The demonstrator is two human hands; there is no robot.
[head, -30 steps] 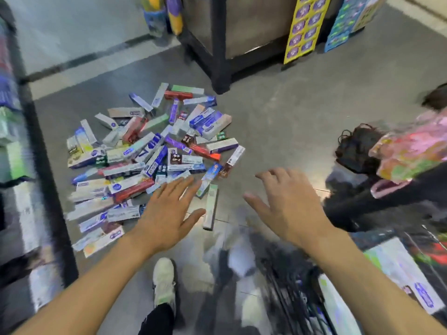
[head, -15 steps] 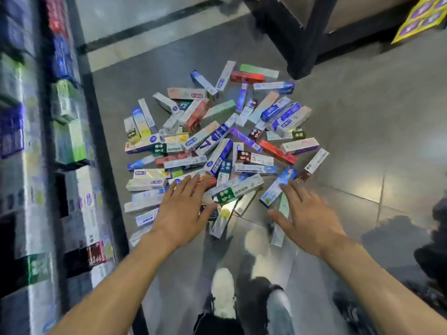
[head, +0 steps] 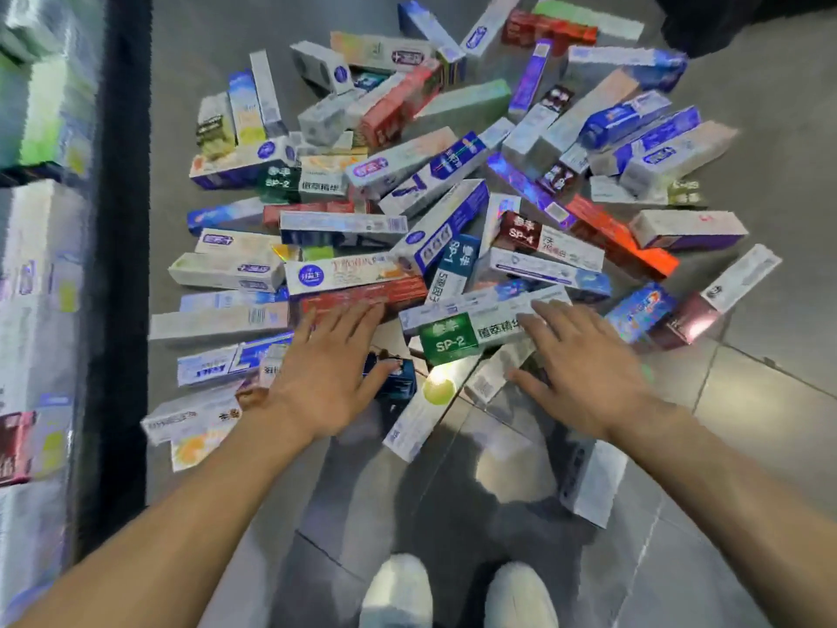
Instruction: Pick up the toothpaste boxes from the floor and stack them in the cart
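Where both hovered short before, left hand (head: pixel 324 378) and right hand (head: pixel 584 371), grips spread, now reach the toothpaste boxes (head: pixel 435 210).

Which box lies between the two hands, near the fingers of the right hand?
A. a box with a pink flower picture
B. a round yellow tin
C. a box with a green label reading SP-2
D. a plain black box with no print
C: the box with the green SP-2 label lies on the pile between the left hand and the right hand, whose straight fingers reach its right end.
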